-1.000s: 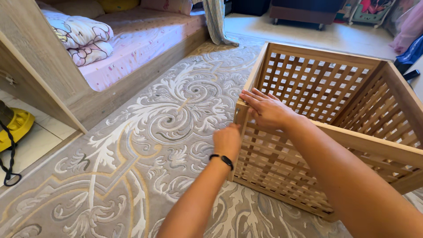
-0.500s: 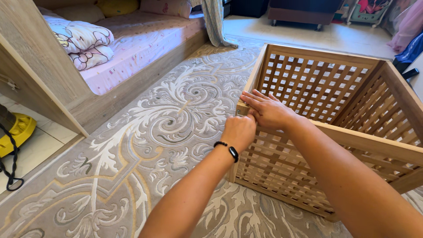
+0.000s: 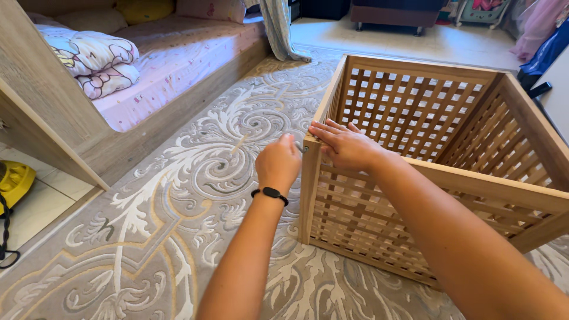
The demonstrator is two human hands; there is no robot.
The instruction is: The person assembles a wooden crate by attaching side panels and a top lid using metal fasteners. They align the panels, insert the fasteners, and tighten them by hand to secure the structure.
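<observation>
Standing on the patterned carpet [image 3: 178,195], the wooden lattice crate [image 3: 427,160] has open carpet on its left, as far as the bed [image 3: 172,65]. The right hand [image 3: 347,145] lies flat, fingers spread, on the crate's near left top corner. The left hand [image 3: 278,163], curled, pinches a small metal piece [image 3: 304,149] at that corner's outer edge. The crate is pale, open-topped, slatted.
</observation>
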